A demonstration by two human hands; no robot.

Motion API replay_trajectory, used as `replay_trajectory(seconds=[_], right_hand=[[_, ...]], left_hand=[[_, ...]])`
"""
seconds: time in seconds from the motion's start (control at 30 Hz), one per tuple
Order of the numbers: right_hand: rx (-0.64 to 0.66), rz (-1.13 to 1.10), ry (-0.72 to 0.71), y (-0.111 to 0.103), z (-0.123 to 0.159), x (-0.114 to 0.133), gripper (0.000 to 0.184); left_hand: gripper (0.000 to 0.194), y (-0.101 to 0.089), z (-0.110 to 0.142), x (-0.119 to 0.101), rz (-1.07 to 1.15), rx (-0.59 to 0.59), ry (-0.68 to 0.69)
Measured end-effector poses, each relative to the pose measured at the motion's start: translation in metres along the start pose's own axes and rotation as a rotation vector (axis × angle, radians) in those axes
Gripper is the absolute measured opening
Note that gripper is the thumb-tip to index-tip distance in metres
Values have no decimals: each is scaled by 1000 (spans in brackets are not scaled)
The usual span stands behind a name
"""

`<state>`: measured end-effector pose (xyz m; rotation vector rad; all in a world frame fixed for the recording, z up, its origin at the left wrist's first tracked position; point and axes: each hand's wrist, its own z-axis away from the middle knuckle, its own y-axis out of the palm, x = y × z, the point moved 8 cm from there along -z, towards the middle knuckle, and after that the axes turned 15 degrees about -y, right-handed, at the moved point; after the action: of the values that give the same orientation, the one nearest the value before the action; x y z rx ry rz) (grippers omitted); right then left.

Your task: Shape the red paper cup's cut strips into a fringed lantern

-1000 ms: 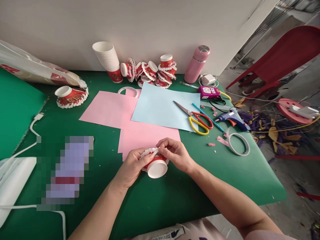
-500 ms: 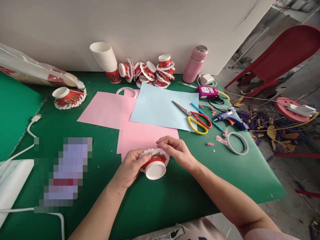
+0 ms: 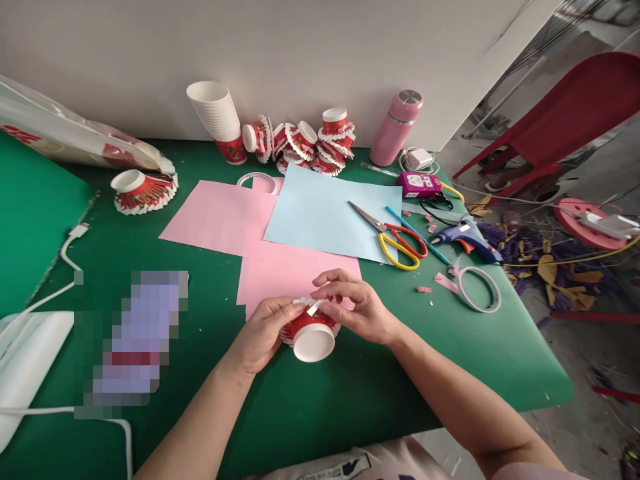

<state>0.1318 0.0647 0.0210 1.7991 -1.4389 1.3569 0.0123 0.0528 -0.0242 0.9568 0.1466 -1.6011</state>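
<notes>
A red and white paper cup [image 3: 313,341] with its wall cut into strips is held above the near part of the table, its round white base towards me. My left hand [image 3: 264,333] grips its left side, thumb on the fringed rim. On the right side of the rim, my right hand [image 3: 357,308] has its thumb and fingertips at a white strip [image 3: 315,307] that stands up from the fringe. The fingers of that hand are curved. Just beyond lie pink paper sheets [image 3: 300,267], partly under a light blue sheet [image 3: 320,217].
Scissors [image 3: 387,233] and a blue pen [image 3: 417,233] lie to the right, near a glue gun [image 3: 465,239] and a tape roll [image 3: 479,289]. Stacked cups [image 3: 215,117], several fringed cups [image 3: 300,143] and a pink flask [image 3: 397,128] line the wall. A blurred-out object [image 3: 140,340] lies left.
My right hand has come down onto the rim, and a white strip now stands out at its fingertips. My left hand keeps its grip on the cup. The view has shifted slightly.
</notes>
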Motion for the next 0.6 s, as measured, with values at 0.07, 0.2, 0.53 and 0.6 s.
replay_trajectory(seconds=[0.07, 0.2, 0.53, 0.6], right_hand=[[52, -23, -2, 3, -1, 2, 27], [102, -65, -19, 7, -3, 6, 28], [97, -125, 62, 8, -4, 1, 28], [89, -119, 75, 7, -4, 0, 28]], left_hand=[[27, 1, 0, 1, -11, 12, -7], [26, 0, -1, 4, -32, 11, -19], [29, 6, 0, 6, -110, 51, -20], [31, 6, 0, 6, -110, 51, -18]])
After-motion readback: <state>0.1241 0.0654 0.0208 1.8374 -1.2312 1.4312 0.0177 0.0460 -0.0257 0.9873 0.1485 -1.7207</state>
